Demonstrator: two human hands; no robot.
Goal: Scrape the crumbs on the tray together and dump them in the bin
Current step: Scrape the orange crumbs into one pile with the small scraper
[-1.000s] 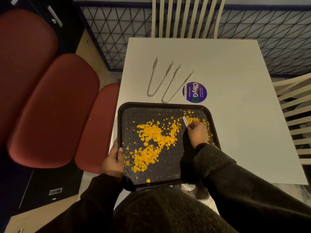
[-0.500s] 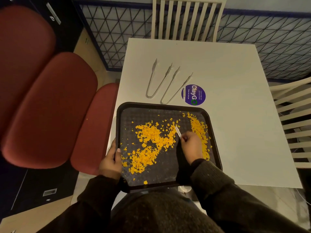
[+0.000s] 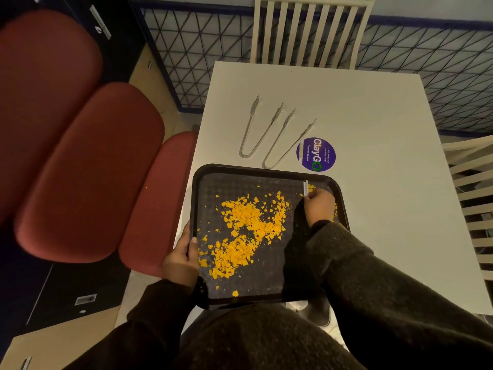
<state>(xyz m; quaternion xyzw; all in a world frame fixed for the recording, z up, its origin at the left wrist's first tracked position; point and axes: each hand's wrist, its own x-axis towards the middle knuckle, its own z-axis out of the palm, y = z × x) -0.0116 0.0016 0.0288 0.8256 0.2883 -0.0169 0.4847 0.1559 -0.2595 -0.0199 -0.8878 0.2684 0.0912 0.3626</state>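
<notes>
Three red padded seats (image 3: pixel 80 169) fill the left side, standing beside the counter (image 3: pixel 373 182). Next comes the left hand (image 3: pixel 181 259), which grips the left rim of the tray (image 3: pixel 198 188) near its close corner. The thumb lies over the rim, and the other fingers are hidden underneath.

The dark tray sits at the near left part of the white counter, with its near edge close to the person's body. The orange crumbs (image 3: pixel 248 228) lie inside it. Most form a loose band that runs from the near left of the tray floor up toward the middle. A few single bits are scattered around the band, and one lies near the close rim.

On the counter just beyond the tray's far rim lie two metal tongs, side by side with their arms spread. One pair (image 3: pixel 249 129) is on the left and the other (image 3: pixel 289 141) is on the right. A round purple sticker (image 3: pixel 316 154) is stuck on the counter just beside the right pair.

In the tray's far right corner, the right hand (image 3: pixel 320 206) pinches a small white scraper (image 3: pixel 305 187). The scraper points away from the person, and a few crumbs lie just to its right. More crumbs show along the right rim, partly hidden by the hand. A pale slatted chair (image 3: pixel 306 30) stands at the far side of the counter, and another (image 3: pixel 474 204) stands at its right edge.
</notes>
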